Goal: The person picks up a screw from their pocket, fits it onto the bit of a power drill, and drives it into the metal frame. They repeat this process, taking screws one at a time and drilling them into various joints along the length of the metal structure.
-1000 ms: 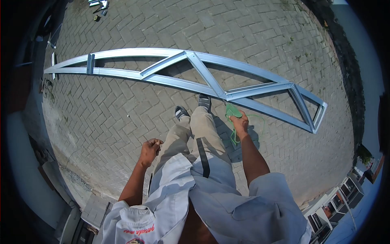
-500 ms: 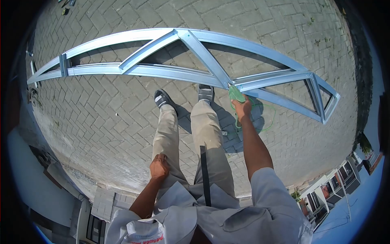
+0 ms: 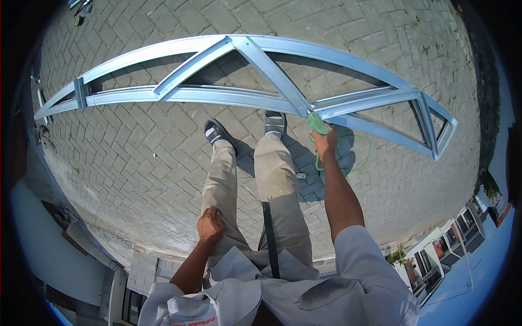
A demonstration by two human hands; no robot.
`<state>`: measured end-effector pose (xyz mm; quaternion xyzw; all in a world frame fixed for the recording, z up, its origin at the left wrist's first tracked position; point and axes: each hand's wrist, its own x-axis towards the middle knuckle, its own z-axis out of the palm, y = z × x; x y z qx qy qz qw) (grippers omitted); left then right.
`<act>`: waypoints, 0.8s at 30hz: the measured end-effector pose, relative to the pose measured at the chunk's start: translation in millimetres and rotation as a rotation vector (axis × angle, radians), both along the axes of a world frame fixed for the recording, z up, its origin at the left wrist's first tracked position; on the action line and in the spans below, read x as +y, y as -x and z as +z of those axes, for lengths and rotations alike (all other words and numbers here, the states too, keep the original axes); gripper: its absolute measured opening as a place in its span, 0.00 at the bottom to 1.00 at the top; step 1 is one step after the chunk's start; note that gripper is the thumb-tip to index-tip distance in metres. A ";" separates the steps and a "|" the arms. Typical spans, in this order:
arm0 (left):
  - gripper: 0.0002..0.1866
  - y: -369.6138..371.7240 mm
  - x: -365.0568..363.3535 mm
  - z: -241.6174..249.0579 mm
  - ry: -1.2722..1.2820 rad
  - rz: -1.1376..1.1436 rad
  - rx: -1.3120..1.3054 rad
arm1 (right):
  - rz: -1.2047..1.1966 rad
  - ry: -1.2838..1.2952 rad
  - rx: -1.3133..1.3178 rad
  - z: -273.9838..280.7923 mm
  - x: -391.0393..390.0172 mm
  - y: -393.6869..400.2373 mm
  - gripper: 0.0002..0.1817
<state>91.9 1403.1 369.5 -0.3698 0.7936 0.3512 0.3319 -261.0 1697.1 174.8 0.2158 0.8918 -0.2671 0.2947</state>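
Note:
My right hand [image 3: 325, 142] is wrapped round a green corded drill [image 3: 316, 125]. The drill's nose meets the metal truss [image 3: 239, 99] where a diagonal strut [image 3: 274, 73] joins the lower rail; its very tip is too small to make out. Silvery and bow-shaped in this view, the truss lies flat on the paving. Against the thigh of my trousers [image 3: 220, 179] rests my left hand [image 3: 210, 224], its fingers curled closed. Whatever those fingers hold, if anything, is hidden.
A thin green cord [image 3: 359, 167] loops over the block paving [image 3: 163, 146] beside my right arm. My sandalled feet [image 3: 275, 123] stand close to the near rail. Small tools or offcuts [image 3: 81, 7] lie at the far left. A black strap [image 3: 269, 239] hangs from my waist.
The view has shifted slightly, so the truss sits a little higher and further left. The drill stays at the same joint, and my left hand stays on my thigh.

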 end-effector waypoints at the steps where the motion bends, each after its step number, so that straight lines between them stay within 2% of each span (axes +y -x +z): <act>1: 0.09 -0.2 0.7 -0.8 0.002 0.004 -0.004 | 0.058 0.008 -0.012 -2.2 1.2 2.9 0.32; 3: 0.08 0.1 2.8 -2.3 0.009 0.012 -0.021 | 0.176 0.024 -0.036 -10.0 5.8 11.4 0.30; 6: 0.08 1.6 6.0 -4.0 0.006 0.029 -0.046 | 0.332 -0.083 0.000 -23.1 8.0 25.2 0.31; 12: 0.08 5.4 9.7 -5.4 0.006 0.052 -0.051 | 0.392 -0.201 -0.064 -11.5 -3.4 35.5 0.31; 21: 0.09 7.0 8.9 -4.2 -0.010 0.075 -0.067 | 0.469 -0.222 -0.170 6.3 -12.5 40.8 0.31; 24: 0.08 8.5 6.9 -5.8 -0.024 0.102 -0.054 | 0.391 -0.166 -0.153 2.4 -5.7 44.6 0.30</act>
